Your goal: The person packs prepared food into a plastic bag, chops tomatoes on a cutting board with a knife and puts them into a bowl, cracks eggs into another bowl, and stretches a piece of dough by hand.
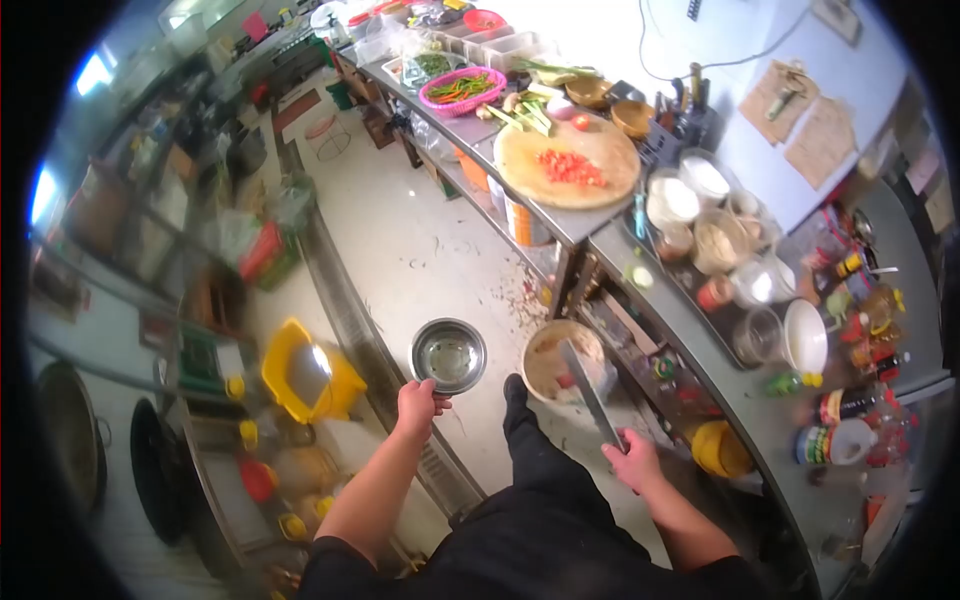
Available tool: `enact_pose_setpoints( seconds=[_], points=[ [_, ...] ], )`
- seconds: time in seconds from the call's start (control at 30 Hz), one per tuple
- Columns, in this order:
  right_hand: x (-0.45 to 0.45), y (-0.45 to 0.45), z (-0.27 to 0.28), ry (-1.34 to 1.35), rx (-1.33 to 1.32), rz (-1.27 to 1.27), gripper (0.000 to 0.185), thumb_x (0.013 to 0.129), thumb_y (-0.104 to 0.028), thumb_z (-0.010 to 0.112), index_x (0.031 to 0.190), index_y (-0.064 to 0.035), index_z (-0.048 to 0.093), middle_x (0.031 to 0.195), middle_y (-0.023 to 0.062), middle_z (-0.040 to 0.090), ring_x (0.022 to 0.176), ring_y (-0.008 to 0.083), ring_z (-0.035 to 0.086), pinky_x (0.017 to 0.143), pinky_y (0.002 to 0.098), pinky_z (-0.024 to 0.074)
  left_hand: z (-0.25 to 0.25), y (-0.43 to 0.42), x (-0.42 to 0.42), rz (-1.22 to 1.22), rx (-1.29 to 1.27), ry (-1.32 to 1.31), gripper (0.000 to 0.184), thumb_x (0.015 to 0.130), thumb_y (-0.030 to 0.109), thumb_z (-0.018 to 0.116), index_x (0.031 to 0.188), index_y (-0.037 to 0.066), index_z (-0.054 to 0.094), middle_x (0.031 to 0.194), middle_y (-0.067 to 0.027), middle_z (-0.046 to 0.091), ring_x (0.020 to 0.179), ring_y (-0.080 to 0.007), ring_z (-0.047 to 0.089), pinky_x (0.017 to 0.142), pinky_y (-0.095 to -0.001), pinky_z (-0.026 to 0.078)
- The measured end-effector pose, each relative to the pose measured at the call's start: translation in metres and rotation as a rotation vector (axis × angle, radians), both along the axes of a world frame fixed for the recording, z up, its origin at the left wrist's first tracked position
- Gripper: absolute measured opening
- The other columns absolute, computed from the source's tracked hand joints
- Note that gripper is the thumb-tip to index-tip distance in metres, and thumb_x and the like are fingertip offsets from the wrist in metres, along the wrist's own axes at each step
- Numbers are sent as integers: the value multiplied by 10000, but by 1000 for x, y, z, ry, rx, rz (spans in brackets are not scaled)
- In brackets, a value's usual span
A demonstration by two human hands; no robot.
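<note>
Silver bowl (448,353), its near edge pinched in the person's left hand (420,404), is held left of a pale floor bin (533,364), beyond which a round board (524,165) bears chopped red pieces (570,168), while a knife (588,386), grasped by its handle in the right hand (636,460), slants over that bin.

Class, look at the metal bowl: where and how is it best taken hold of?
Best, I think, grip the metal bowl by the near edge of its rim, coming from the wearer's side, where the left hand has it now. It is round, opens upward and shows no handle, so the rim likely offers the handiest edge for keeping it level.
</note>
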State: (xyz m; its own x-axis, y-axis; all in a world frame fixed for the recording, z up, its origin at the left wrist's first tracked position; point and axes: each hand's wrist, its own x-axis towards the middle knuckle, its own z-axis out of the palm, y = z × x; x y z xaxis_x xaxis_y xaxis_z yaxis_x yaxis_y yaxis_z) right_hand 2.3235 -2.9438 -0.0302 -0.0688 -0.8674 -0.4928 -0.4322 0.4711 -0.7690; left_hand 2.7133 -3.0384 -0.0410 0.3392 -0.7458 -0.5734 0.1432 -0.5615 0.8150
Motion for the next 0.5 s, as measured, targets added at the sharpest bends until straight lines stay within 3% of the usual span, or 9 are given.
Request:
enact_pose_setpoints(
  seconds=[0.17, 0.23, 0.33, 0.37, 0.5],
  points=[
    [65, -178, -9, 46, -170, -18, 337, 806, -245, 712, 1037, -14, 627, 718, 60, 623, 616, 129, 572, 596, 294, 469, -10, -146, 51, -24, 111, -124, 228, 897, 134, 449, 855, -66, 551, 684, -145, 615, 498, -207, 589, 434, -305, 418],
    [88, -237, 11, -101, -29, -83, 248, 849, -199, 670, 996, -10, 606, 699, 47, 598, 550, 122, 553, 518, 291, 445, 7, -208, 66, -46, 93, -147, 231, 903, 137, 440, 854, -65, 541, 685, -147, 614, 496, -211, 599, 432, -307, 423],
    [115, -296, 53, -408, -3, -291, 264, 882, -137, 650, 1102, -36, 545, 678, -16, 541, 475, 64, 476, 405, 229, 375, 22, -309, 80, -131, 15, -150, 240, 908, 140, 435, 843, -70, 531, 663, -146, 604, 502, -226, 620, 431, -304, 427],
    [119, -314, 57, -400, -14, -309, 264, 882, -137, 650, 1102, -36, 545, 678, -16, 541, 475, 64, 476, 405, 229, 375, 23, -349, 79, -151, 8, -141, 240, 908, 140, 435, 843, -70, 531, 663, -146, 604, 502, -226, 620, 431, -304, 427],
    [128, -378, 51, -322, -141, -512, 286, 870, -100, 647, 1126, -25, 542, 668, -6, 546, 470, 56, 468, 411, 222, 377, 0, -515, 55, -521, -75, -424, 307, 889, 180, 445, 850, -110, 539, 633, -215, 621, 548, -295, 657, 529, -392, 498]
  ],
)
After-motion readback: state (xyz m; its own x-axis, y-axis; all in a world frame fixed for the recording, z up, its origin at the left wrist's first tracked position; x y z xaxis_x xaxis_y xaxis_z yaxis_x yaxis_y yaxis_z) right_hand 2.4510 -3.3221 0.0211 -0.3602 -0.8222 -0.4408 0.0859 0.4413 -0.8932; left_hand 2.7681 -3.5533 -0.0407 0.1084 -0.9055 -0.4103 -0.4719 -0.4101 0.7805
